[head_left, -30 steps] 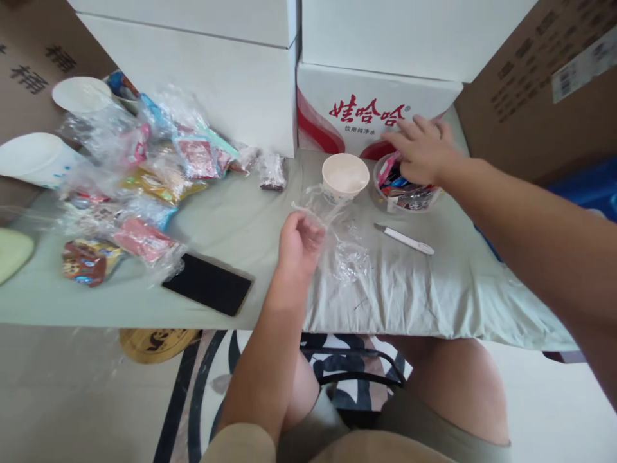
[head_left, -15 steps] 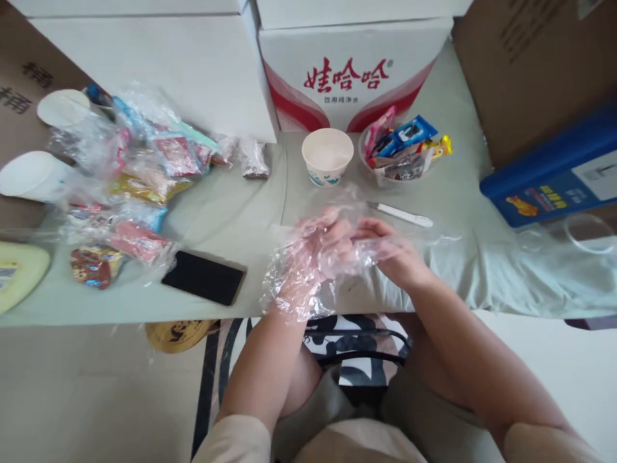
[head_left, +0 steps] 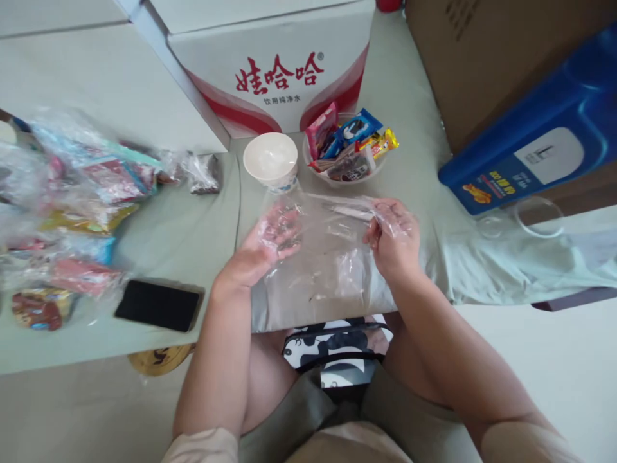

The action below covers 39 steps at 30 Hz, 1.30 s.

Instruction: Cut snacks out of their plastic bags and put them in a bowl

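A thin clear plastic bag is stretched between my two hands above the front of the table. My left hand has its palm turned up and its fingers apart, with the film lying over or around the fingers. On the other side, my right hand pinches the upper right edge of the bag. Behind the film lies a slim white-handled tool, partly covered by it. A paper cup stands just beyond my left hand. Beside the cup is a clear bowl filled with wrapped snacks.
Snack packets in clear wrap pile up at the left, near a black phone. White cartons line the back. A blue container and a clear round lid are at the right.
My hands have moved apart, and the crumpled plastic bag is now spread out between them. My left hand's fingers have opened. The camera view has shifted to the right.
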Available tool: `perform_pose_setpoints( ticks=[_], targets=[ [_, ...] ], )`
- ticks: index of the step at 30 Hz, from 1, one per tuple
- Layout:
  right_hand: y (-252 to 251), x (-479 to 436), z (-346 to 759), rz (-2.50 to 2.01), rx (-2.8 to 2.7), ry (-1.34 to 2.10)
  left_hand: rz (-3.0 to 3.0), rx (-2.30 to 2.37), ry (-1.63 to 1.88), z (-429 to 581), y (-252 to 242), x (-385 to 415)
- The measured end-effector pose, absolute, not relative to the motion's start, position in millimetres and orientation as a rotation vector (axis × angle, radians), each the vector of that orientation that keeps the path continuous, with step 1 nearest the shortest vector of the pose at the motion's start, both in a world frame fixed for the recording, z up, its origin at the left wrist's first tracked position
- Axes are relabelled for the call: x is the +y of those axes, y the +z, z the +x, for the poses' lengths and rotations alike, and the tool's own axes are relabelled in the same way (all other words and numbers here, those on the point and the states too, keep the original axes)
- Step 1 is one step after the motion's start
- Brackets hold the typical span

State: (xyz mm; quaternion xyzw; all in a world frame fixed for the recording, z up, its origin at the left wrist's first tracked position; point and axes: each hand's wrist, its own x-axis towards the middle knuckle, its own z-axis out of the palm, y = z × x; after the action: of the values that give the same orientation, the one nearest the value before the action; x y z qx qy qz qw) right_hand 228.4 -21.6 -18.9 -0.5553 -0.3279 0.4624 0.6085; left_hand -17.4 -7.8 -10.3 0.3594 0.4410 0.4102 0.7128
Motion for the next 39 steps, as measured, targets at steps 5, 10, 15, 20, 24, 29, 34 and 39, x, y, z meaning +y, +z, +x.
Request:
perform_pose_setpoints(
  ticks=[5, 10, 15, 20, 24, 29, 34, 39],
  targets=[
    [-21, -19, 246, -1.339, -0.757, 1.111, 0.912, 1.227, 0.795, -12, -24, -6],
    [-25, -23, 263, -1.372, -0.847, 1.106, 0.948, 1.307, 1.169, -17, -23, -1],
    [-22, -38, 276, -1.169, -1.283, 1.056, 0.967, 1.274, 1.353, -23, -23, 1],
    [-21, -45, 285, -1.367, -1.702, 0.749, 1.210, 1.341, 1.310, -28, -27, 3],
    [-24, -41, 293, -1.539, -1.682, 0.430, 1.647, 1.539, 1.144, -31, -31, 2],
    [-18, -41, 298, -1.491, -1.552, 0.353, 1.572, 1.454, 1.243, -38, -30, -1],
    [-3, -54, 307, -1.098, -1.205, 1.662, 1.117, 1.074, 1.306, -39, -18, -5],
    [-11, -45, 303, -1.179, -1.027, 1.974, 0.870, 1.177, 1.141, -28, -12, -4]
  ],
)
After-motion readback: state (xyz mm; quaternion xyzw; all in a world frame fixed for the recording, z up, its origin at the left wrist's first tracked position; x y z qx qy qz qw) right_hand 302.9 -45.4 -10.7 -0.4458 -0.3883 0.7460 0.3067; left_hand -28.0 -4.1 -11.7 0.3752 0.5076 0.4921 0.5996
